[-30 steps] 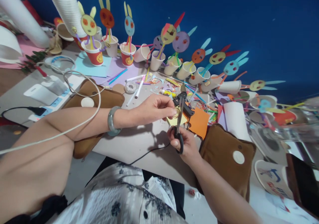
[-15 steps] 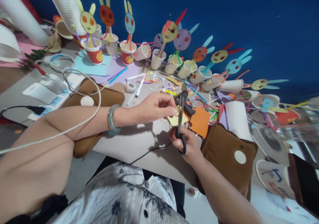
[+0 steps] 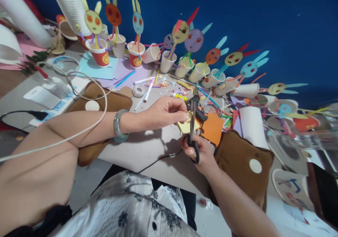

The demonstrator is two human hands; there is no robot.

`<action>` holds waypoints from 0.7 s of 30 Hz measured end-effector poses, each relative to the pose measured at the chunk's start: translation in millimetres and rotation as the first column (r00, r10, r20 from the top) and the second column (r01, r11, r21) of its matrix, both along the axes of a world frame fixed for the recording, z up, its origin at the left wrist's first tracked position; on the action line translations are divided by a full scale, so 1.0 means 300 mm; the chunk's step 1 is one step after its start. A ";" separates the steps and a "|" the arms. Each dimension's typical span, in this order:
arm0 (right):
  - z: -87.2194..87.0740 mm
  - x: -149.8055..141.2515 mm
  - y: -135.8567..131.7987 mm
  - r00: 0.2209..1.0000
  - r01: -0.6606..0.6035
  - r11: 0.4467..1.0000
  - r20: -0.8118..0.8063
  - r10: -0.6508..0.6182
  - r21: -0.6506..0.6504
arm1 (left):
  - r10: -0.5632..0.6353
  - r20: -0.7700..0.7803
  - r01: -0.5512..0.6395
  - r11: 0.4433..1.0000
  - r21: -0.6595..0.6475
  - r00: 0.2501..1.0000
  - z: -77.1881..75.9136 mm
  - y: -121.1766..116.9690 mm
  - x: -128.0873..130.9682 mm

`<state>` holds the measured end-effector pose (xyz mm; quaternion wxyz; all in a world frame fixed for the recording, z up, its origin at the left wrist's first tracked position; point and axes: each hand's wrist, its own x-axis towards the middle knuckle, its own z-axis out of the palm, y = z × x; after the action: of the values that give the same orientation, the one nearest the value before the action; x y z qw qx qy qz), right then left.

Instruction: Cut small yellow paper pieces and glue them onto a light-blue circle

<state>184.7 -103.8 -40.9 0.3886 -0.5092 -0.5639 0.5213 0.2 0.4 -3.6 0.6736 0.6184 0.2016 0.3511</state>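
Note:
My right hand [image 3: 202,154] grips the black handles of a pair of scissors [image 3: 193,121], whose blades point up and away from me. Thumb and fingertips of my left hand [image 3: 171,111], closed in a pinch, hold a small yellow paper piece [image 3: 188,116] right beside the blades. Whether the blades touch the paper I cannot tell. Below and behind sits a yellow paper sheet [image 3: 185,127], with an orange paper sheet [image 3: 212,128] to its right. A dark tool [image 3: 201,115], partly hidden by the scissors, lies just behind them.
Paper cups [image 3: 167,62] holding rabbit-faced paper figures line the back by the blue wall. Paper scraps and markers [image 3: 149,89] litter the middle. Brown cushions [image 3: 244,165] lie at both sides. A white cable [image 3: 101,114] crosses over my left arm from a power strip [image 3: 56,105].
Both hands stay almost in place, the left still pinching the paper piece. The scissors have turned very slightly; the view has shifted a little.

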 end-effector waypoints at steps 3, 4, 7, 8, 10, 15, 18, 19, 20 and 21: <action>-0.001 0.003 -0.001 1.000 0.003 1.000 0.003 -0.003 0.009 | 0.004 0.006 -0.004 1.000 0.000 1.000 0.002 0.001 0.000; -0.003 0.004 -0.002 1.000 0.004 1.000 0.003 -0.004 0.011 | 0.007 0.008 -0.007 1.000 -0.001 1.000 0.004 0.001 0.000; -0.006 0.007 -0.003 1.000 0.009 1.000 0.011 -0.009 0.011 | 0.015 0.018 -0.015 1.000 -0.006 1.000 0.010 0.000 -0.002; -0.006 0.007 -0.004 1.000 0.011 1.000 0.013 -0.011 0.012 | 0.017 0.020 -0.017 1.000 -0.008 1.000 0.011 -0.001 -0.003; -0.003 0.006 -0.004 1.000 0.010 1.000 0.016 -0.010 0.011 | 0.018 0.020 -0.018 1.000 -0.008 1.000 0.013 -0.002 -0.004; 0.005 0.000 -0.002 1.000 0.010 1.000 0.024 -0.010 0.005 | 0.018 0.013 -0.018 1.000 -0.004 1.000 0.012 0.000 -0.006; -0.002 0.001 0.000 1.000 0.009 1.000 0.027 -0.009 0.020 | 0.009 0.008 -0.009 1.000 -0.001 1.000 0.007 0.002 -0.005; -0.006 0.002 0.000 1.000 0.007 1.000 0.027 -0.007 0.023 | 0.006 0.008 -0.006 1.000 0.003 1.000 0.004 0.002 -0.004; -0.009 0.004 0.001 1.000 0.004 1.000 0.026 -0.005 0.026 | 0.004 0.007 -0.004 1.000 0.007 1.000 0.002 0.002 -0.003; -0.013 0.006 0.001 1.000 0.002 1.000 0.024 -0.003 0.027 | 0.003 0.006 -0.003 1.000 0.012 1.000 -0.001 0.002 -0.003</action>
<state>186.4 -103.6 -44.7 0.3892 -0.5108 -0.5751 0.5069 -0.5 1.1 -3.9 0.6699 0.6212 0.1982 0.3551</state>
